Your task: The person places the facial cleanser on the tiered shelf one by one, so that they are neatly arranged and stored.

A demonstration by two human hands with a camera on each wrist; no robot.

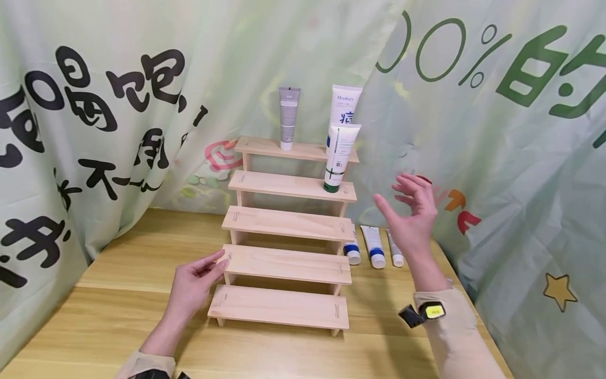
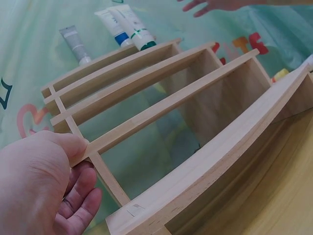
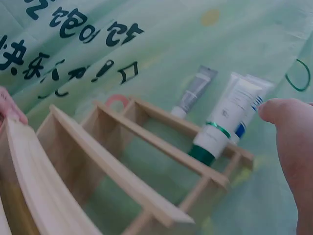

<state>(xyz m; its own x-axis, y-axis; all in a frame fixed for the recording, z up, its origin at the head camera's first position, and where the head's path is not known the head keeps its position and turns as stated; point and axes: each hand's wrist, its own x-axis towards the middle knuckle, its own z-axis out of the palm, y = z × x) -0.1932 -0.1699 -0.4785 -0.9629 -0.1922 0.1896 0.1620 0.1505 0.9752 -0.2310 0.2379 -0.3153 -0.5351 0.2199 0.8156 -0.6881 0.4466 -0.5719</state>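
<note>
A stepped wooden display rack (image 1: 286, 263) stands on the table. My left hand (image 1: 195, 281) pinches the left end of its second shelf from the bottom between thumb and fingers. To the right of the rack my right hand (image 1: 414, 213) is raised in the air, thumb and fingers spread, holding nothing. Nearest to it, a white tube with a green cap (image 1: 342, 158) stands cap-down at the right end of the second shelf from the top. Behind that, on the top shelf, are a white-and-blue tube (image 1: 345, 100) and, further left, a grey tube (image 1: 289, 118).
Several white tubes with blue bands, one a white tube (image 1: 374, 247), lie on the wooden table (image 1: 118, 305) right of the rack. A printed curtain (image 1: 497, 184) hangs behind and along both sides. My right wrist wears a black band with a yellow label (image 1: 433, 311).
</note>
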